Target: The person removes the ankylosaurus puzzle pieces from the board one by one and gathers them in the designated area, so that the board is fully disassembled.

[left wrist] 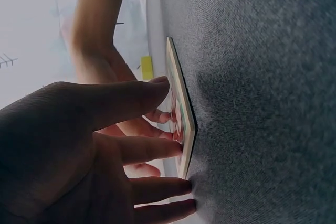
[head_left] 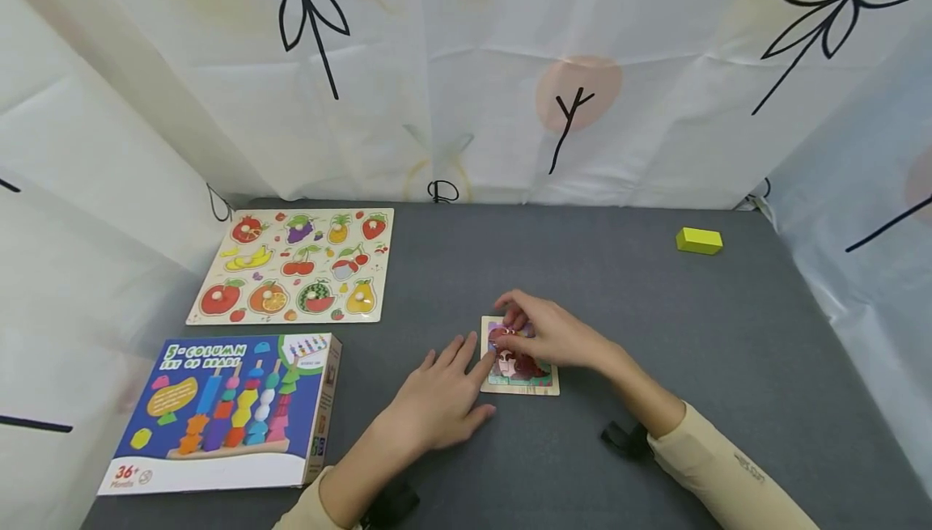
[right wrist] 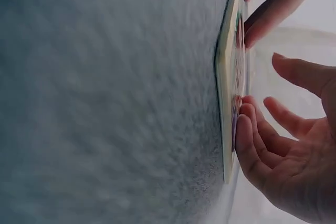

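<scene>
1. A white cloth (head_left: 484,101) hangs behind and at both sides, printed with black flowers and pale patches.
2. Below it spreads the dark grey tabletop (head_left: 655,303).
3. On the left, near the front edge, lies a blue and white box (head_left: 218,417) lettered "5-Column Set of Beads", with stacked coloured shapes pictured on it.
4. Just behind the box is a pale fruit board (head_left: 323,269), showing bananas, cherries, watermelon and more.
5. The person's two hands meet near the middle, coming from cream sleeves (head_left: 728,465). The left hand (head_left: 446,396) is spread, fingers nearly straight, touching the left edge of a small puzzle.
6. The right hand (head_left: 552,334) reaches over it from the other side, fingers loosely bent with some tips on its face, the thumb standing apart from them.
7. The puzzle (head_left: 524,370) itself lies flat between the hands, pale-rimmed, its reddish picture partly covered by fingers.
8. Far back on the right sits a yellow block (head_left: 699,241), well apart from everything else.
</scene>
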`<state>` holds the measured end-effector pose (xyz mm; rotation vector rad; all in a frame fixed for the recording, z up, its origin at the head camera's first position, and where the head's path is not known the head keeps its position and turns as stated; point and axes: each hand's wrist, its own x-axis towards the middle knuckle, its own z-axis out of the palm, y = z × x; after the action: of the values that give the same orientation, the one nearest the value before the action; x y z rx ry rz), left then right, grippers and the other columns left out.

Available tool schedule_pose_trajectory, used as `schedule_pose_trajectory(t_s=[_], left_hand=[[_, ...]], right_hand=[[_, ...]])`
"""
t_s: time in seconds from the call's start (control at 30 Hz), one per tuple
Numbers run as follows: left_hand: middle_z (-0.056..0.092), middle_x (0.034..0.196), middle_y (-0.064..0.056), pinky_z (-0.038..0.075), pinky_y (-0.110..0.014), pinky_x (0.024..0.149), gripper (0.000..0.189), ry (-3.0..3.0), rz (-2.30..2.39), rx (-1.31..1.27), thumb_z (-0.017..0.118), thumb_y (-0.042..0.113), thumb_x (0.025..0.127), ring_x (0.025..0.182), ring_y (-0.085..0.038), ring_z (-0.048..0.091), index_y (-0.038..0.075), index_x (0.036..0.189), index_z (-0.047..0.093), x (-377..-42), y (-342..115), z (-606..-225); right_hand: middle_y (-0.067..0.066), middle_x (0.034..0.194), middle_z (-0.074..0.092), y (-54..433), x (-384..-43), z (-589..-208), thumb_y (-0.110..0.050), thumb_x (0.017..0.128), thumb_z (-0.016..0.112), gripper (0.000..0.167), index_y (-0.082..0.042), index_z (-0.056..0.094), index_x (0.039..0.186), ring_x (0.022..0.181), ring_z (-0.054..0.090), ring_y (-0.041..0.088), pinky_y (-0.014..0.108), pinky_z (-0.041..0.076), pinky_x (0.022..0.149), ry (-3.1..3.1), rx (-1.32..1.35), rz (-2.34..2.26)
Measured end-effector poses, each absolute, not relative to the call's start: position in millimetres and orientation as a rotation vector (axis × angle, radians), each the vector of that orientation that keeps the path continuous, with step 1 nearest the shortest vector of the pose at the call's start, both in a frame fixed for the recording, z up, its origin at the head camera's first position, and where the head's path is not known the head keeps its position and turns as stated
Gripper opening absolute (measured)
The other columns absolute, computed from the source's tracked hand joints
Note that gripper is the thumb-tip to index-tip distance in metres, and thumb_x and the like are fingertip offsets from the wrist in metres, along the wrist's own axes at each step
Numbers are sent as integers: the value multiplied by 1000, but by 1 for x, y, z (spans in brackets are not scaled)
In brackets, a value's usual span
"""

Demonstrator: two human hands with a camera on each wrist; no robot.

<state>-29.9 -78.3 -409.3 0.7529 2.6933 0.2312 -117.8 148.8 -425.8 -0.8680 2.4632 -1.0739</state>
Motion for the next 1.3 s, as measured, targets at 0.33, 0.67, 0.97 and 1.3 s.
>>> schedule_pose_trajectory(t_s=[0.33,0.67,0.97,1.3], left_hand=[[37,176,-18,47,-63,122,72,2678,214,730,66,50,106,164,-36,38,18,167,45,-35,-75,-411],[35,175,-23,45,-66,121,69,2641,280,741,66,47,107,165,-40,35,17,166,47,-34,-75,-410],[34,175,-27,45,-73,117,66,2649,358,774,66,45,107,164,-45,35,20,165,48,-38,-78,-426],[32,175,-30,43,-76,117,62,2649,396,743,64,42,109,165,-47,32,18,164,49,-36,-75,-429]], right_hand=[[4,91,70,138,-134,-425,-25,100,80,31,-4,68,118,73,60,3,24,53,70,2499,-888,-872],[4,89,68,131,-131,-422,-22,97,81,23,-5,71,109,70,56,6,23,49,66,2559,-818,-797],[3,89,70,131,-130,-422,-24,97,82,21,-6,73,104,71,59,5,24,50,65,2596,-830,-758],[1,84,69,131,-131,-421,-25,97,84,22,-6,73,102,67,58,4,23,49,62,2599,-824,-770]])
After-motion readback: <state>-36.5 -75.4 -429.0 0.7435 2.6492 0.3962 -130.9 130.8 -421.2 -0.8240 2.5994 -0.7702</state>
